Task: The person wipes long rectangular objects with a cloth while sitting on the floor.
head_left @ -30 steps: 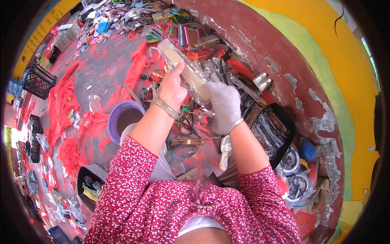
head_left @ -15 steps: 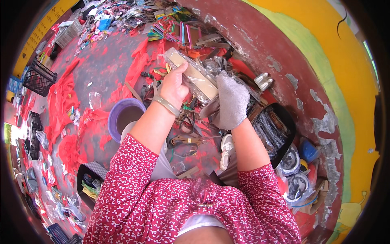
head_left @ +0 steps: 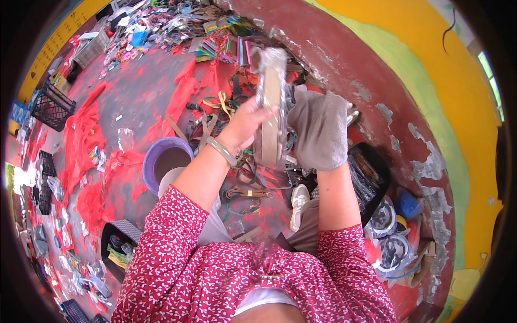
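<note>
A long, flat beige piece in clear plastic wrap (head_left: 272, 102) stands nearly upright in front of me, smeared by motion. My left hand (head_left: 245, 126), with a pale bangle at the wrist, is closed on its left side, fingers reaching across the front. Close to its right side is my right hand (head_left: 323, 142), covered by a grey cloth (head_left: 322, 126) that moves with it. The fingers under the cloth are hidden. Below and behind lie tangled straps or belts (head_left: 245, 192) on the floor.
A purple bucket (head_left: 153, 167) stands left of my knee. At my right is a black bin (head_left: 385, 175) with plastic-wrapped items, with wheels in plastic (head_left: 385, 220) behind it. Red cloth (head_left: 81, 140) and piles of small goods (head_left: 161, 24) cover the floor toward a peeling wall (head_left: 344, 64).
The wrapped beige piece has swung from a slant to nearly upright and shifted right. My cloth-covered right hand has moved slightly right, away from its lower end.
</note>
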Motion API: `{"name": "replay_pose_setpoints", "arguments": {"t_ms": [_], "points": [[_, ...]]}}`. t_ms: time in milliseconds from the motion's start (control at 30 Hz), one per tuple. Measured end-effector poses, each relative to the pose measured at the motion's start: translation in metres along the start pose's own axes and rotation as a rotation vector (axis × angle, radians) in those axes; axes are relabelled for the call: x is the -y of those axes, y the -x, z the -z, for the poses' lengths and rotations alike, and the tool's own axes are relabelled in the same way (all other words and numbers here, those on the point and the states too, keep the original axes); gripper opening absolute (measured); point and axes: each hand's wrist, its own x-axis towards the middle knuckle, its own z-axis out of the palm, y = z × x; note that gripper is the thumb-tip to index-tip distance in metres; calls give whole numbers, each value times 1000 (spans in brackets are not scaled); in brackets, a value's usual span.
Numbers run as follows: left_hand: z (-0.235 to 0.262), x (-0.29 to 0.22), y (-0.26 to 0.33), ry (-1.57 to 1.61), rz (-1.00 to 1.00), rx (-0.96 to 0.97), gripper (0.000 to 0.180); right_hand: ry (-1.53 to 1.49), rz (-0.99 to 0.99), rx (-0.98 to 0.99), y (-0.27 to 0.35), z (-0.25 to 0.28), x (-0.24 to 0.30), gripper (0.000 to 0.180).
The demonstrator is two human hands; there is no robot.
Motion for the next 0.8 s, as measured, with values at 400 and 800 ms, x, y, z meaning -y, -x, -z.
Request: {"name": "replay_pose_setpoints", "arguments": {"t_ms": [400, 800], "points": [[-23, 36, 13, -256, 318, 502, 36, 2483, 492, 353, 15, -12, 8, 17], [-24, 34, 9, -480, 265, 426, 36, 2552, 510, -7, 11, -35, 15, 18]]}}
